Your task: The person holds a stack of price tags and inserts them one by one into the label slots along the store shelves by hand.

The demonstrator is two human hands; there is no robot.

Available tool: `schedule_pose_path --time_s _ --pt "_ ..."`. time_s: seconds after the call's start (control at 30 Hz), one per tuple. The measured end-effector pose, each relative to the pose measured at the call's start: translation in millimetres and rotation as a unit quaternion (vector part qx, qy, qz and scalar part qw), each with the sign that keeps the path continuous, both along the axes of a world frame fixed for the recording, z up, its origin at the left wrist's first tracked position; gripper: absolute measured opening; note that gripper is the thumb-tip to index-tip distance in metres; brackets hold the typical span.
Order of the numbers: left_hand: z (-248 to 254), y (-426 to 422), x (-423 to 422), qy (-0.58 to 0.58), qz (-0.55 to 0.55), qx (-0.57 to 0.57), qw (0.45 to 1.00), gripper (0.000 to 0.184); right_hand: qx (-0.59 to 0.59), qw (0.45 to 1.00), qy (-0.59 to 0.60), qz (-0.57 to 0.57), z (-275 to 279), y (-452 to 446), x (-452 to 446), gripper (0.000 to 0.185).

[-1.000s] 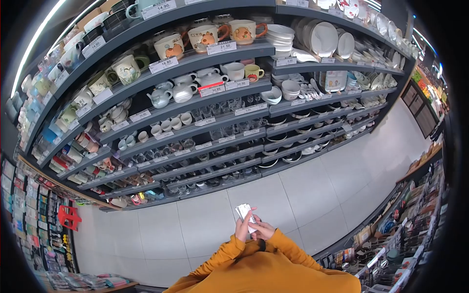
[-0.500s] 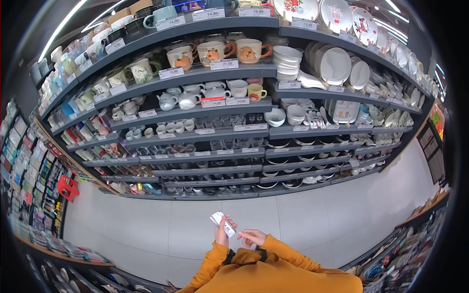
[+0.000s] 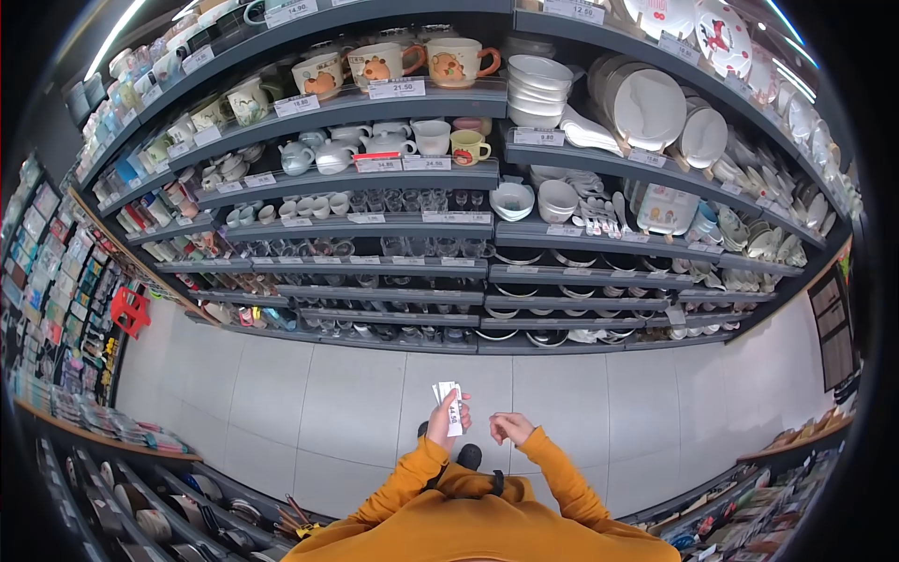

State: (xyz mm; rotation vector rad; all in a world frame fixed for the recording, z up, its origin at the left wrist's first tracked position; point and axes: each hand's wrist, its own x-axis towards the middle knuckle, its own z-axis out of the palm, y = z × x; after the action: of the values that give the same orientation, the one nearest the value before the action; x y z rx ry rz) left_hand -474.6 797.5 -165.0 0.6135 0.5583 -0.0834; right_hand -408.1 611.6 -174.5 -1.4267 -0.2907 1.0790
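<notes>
My left hand (image 3: 441, 426) is closed around a small stack of white price tags (image 3: 455, 419), held upright and slightly fanned at the top. Large printed digits face me on the front tag. To its right, apart from the tags, my right hand (image 3: 508, 428) has its fingers curled in. Whether anything is pinched in them is too small to tell. Both hands are over the tiled floor, in front of my body. Beyond them rises a shelf unit (image 3: 375, 318) of tableware, its edges lined with price labels.
Orange-handled mugs (image 3: 454, 66), stacked white bowls (image 3: 538, 89), plates (image 3: 649, 108) and teapots (image 3: 334, 157) fill the shelves ahead. A red stool (image 3: 129, 312) stands at the left. Low shelves (image 3: 122, 506) of goods flank me on both sides. Pale floor tiles (image 3: 365, 393) lie between.
My right hand has moved away from the tags, to the right, and its fingers have curled in. The left hand has turned the tags more upright. My view has tilted down and shifted.
</notes>
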Motion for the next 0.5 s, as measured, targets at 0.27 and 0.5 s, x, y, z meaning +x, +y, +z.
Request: schedule_pose_path --time_s 0.27,0.5 --pt "-6 -3 7 0.023 0.009 -0.014 1.0 0.042 0.046 0.994 -0.1 0.022 12 39 73 0.031" --pt "9 23 32 0.002 0.032 0.004 0.999 0.043 -0.01 0.824 -0.558 -0.095 150 129 184 0.021"
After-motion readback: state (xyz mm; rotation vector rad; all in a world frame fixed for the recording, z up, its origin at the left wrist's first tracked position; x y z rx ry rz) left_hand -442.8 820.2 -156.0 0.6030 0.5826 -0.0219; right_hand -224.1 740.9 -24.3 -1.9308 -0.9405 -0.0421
